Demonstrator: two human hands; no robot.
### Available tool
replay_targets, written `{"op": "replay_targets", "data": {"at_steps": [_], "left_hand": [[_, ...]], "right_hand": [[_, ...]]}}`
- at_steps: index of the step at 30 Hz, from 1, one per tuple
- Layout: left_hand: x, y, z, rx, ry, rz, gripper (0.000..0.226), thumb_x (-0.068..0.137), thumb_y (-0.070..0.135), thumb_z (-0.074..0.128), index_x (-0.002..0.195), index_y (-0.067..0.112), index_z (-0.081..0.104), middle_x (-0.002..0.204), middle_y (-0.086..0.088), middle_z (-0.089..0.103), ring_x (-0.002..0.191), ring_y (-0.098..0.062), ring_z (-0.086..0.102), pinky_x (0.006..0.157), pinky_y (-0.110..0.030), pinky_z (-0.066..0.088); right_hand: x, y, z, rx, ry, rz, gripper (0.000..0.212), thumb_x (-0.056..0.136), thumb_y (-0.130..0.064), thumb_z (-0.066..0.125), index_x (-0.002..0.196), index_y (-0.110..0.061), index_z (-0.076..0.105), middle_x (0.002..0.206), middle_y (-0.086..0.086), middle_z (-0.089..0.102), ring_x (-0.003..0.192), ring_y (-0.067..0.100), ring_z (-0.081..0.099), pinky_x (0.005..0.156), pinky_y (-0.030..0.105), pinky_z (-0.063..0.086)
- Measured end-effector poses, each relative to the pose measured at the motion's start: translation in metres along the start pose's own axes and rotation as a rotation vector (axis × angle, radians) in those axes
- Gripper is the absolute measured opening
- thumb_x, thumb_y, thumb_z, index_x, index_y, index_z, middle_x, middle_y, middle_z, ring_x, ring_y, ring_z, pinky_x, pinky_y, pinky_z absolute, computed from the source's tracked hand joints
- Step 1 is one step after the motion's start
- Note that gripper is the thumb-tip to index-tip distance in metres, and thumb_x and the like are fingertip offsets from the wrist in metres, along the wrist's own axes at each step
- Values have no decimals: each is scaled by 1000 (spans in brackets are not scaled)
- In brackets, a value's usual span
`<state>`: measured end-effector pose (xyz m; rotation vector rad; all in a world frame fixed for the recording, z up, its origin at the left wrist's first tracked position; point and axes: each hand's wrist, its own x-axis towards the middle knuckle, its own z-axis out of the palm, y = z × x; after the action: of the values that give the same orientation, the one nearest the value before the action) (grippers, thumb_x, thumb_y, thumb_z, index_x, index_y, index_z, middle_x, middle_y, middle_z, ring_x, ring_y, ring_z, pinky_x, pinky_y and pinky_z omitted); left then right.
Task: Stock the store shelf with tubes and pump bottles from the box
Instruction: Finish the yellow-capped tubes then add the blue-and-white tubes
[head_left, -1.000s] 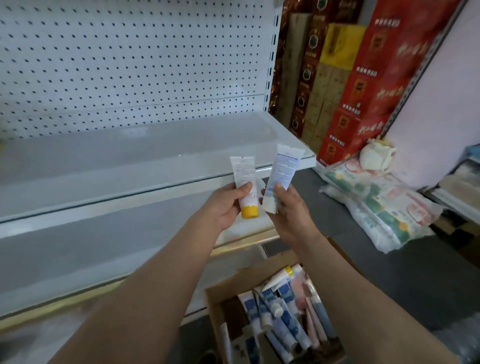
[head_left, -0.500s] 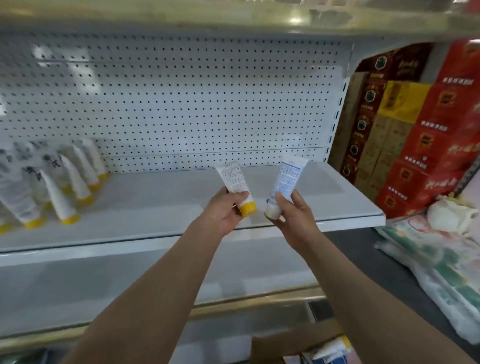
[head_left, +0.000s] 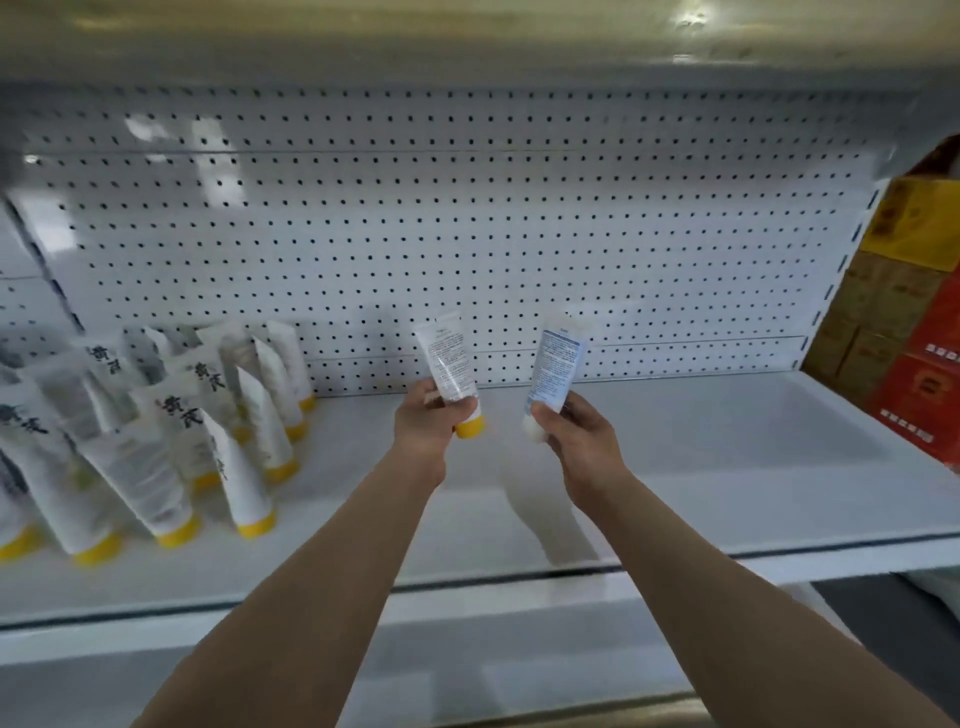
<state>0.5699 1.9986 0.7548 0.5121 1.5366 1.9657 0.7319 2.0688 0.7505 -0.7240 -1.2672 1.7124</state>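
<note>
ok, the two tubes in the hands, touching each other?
Apart. The head view shows pegboard plainly between the yellow-capped tube in the left hand and the blue-labelled tube in the right hand.

White shelf (head_left: 701, 467); yellow-cap tubes (head_left: 171, 447) standing cap-down at left, w/ some leaning.

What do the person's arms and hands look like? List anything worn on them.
Both forearms are bare as far as the frame shows: no sleeves are in view. The left hand and right hand wear no gloves. No watch, bracelet or ring shows on the visible sides, though blur could hide a thin ring.
</note>
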Motion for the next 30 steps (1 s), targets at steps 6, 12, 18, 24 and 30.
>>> {"op": "replay_targets", "data": {"at_steps": [6, 12, 18, 24, 30], "left_hand": [[47, 6, -42, 174, 135, 182, 39, 78, -5, 73, 108, 16, 62, 92, 1, 67, 83, -15, 62, 72, -26, 51], [75, -5, -72, 297, 277, 193, 38, 75, 8, 79, 106, 25, 65, 98, 4, 70, 84, -12, 65, 73, -24, 49], [87, -15, -79, 340, 368, 168, 38, 74, 10, 81, 109, 17, 69, 101, 1, 72, 88, -16, 67, 72, -24, 48], [103, -19, -79, 289, 460, 173, 36, 73, 7, 81, 105, 16, 67, 100, -1, 71, 85, -16, 64, 77, -25, 50], [124, -14, -84, 291, 512, 210, 41, 71, 5, 82, 107, 15, 67, 101, -1, 71, 87, -17, 66, 82, -30, 55]], "right_hand": [[27, 32, 64, -103, 38, -49, 24, 86, -3, 74, 108, -13, 75, 80, -12, 72, 62, -6, 60, 58, 10, 47], [39, 57, 88, -177, 24, -38, 23, 84, -4, 75, 105, -13, 76, 68, -14, 67, 58, 2, 53, 57, 13, 44], [61, 68, 90, -310, -6, -60, 22, 82, -15, 78, 96, -31, 75, 77, -14, 72, 65, -1, 59, 72, 23, 50], [84, 75, 95, -430, -27, -75, 23, 76, -26, 78, 79, -49, 73, 88, -8, 76, 92, 18, 70, 93, 39, 53], [113, 78, 114, -440, -66, -67, 27, 77, -24, 80, 99, -39, 73, 87, -17, 75, 87, 7, 70, 92, 34, 57]]}}
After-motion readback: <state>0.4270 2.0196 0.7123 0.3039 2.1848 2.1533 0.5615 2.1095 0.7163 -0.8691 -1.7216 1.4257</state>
